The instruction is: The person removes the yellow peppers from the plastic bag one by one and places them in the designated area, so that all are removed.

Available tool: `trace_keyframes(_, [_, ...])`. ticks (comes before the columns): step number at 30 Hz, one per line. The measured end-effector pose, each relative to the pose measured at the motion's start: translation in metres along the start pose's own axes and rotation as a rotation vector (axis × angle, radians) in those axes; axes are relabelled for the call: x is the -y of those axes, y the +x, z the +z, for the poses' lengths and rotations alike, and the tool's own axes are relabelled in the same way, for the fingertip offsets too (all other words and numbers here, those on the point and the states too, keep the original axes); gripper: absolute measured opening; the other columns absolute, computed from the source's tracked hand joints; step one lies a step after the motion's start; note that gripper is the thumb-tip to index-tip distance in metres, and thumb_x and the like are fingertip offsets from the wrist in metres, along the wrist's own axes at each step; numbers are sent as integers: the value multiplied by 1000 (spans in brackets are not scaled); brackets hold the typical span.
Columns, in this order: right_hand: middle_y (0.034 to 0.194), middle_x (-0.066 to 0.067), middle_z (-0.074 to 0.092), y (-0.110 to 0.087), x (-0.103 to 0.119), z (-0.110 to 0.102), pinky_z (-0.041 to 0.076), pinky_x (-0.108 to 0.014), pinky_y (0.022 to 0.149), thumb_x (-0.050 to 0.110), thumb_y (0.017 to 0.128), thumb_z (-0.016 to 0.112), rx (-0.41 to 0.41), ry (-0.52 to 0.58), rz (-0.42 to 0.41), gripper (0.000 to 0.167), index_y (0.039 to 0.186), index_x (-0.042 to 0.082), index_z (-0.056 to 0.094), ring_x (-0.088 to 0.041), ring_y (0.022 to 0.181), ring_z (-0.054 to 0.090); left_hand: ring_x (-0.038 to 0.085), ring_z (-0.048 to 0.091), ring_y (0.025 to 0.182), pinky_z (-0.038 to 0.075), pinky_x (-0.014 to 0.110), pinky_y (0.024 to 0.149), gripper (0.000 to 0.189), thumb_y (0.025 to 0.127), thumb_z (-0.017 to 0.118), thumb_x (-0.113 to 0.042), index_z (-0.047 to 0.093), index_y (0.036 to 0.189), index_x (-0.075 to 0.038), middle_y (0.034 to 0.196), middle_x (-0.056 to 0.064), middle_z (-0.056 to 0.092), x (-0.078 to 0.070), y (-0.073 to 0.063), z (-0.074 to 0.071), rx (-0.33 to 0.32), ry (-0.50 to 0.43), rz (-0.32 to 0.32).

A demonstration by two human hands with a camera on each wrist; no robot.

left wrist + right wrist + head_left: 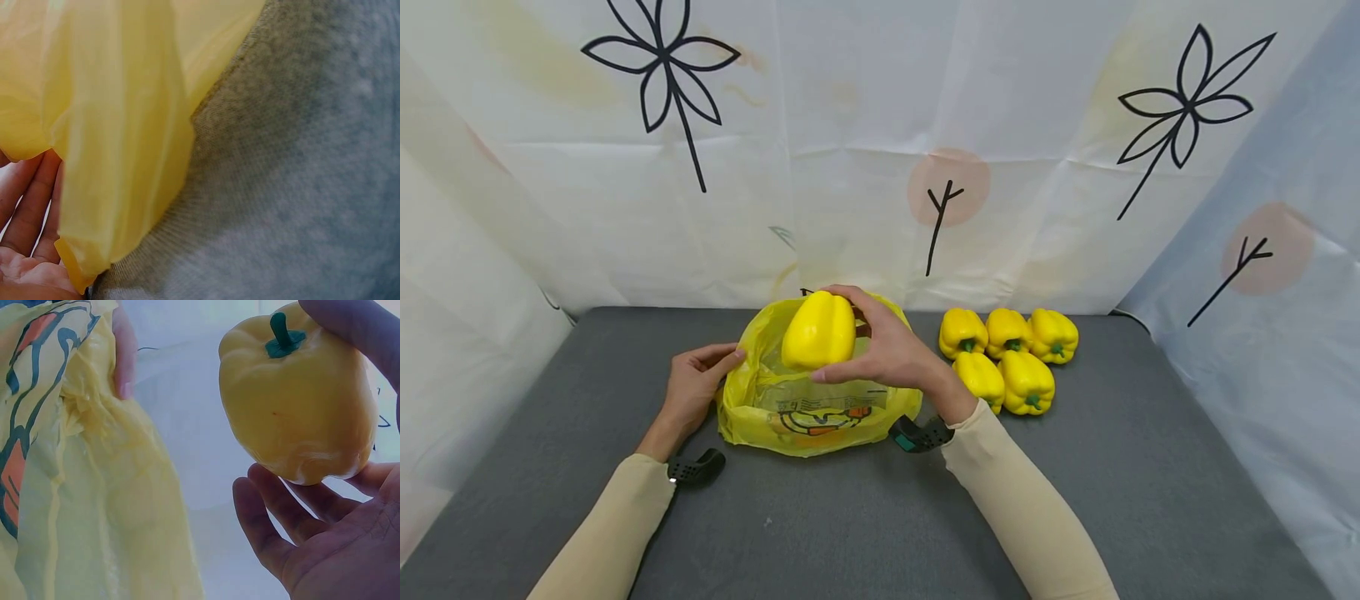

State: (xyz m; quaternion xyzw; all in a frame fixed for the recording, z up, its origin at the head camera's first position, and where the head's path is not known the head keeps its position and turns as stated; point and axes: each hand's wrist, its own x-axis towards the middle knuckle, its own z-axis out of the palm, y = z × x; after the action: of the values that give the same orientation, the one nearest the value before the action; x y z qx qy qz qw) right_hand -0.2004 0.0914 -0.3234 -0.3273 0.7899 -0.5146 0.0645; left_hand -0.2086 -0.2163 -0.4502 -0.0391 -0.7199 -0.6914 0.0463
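Note:
A yellow bell pepper point(820, 332) is held in my right hand point(883, 346), over the mouth of a yellow plastic bag point(820, 437). In the right wrist view the pepper point(294, 406) shows its green stem, with the thumb on one side and fingers on the other. My left hand point(697, 379) pinches the bag's left rim between thumb and fingers. Close up in the left wrist view, the bag point(125, 137) hangs beside the left fingers point(28, 212). The bag stands with its top spread wide and printing on its wall.
Several yellow bell peppers point(1027, 383) sit in two rows on the grey table point(820, 533), right of the bag. A white cloth point(865, 100) with plant drawings hangs behind and at both sides of the table.

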Motion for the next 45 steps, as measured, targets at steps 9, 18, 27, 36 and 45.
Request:
trace_keyframes(9, [134,1,54,-12,6,-6,49,-43,100,18,75,91,1,26,-11,90,151,19,43,-17,115,57,6,69,88,58,20,72,41,98,71,-17,65,126,13,98,-10,73,-1,-1,0,6,-12,4])
trace_keyframes(18, [137,-2,52,-25,7,-14,48,-46,102,13,75,91,-8,30,-36,92,152,16,41,-20,117,56,6,69,88,58,20,73,43,98,71,-18,64,127,14,98,-10,73,-1,-1,0,6,-12,-1])
trace_keyframes(27, [136,-3,52,-37,4,-26,50,-48,99,14,76,91,-13,51,-37,91,152,16,41,-24,117,56,6,69,87,58,20,72,42,98,71,-17,64,126,13,97,-10,73,0,0,0,2,-18,-4])
trace_keyframes(36, [141,-4,50,-51,0,-38,47,-49,104,15,77,91,-42,12,-18,93,154,15,39,-24,119,57,7,69,87,58,20,72,43,98,72,-17,64,126,14,97,-10,73,0,1,0,1,-26,-2])
trace_keyframes(45, [141,-6,50,-65,-5,-48,50,-47,101,13,78,90,-60,-3,21,94,156,13,36,-24,120,59,7,69,86,58,20,71,43,98,71,-17,63,126,15,97,-10,73,-1,0,0,9,-34,2])
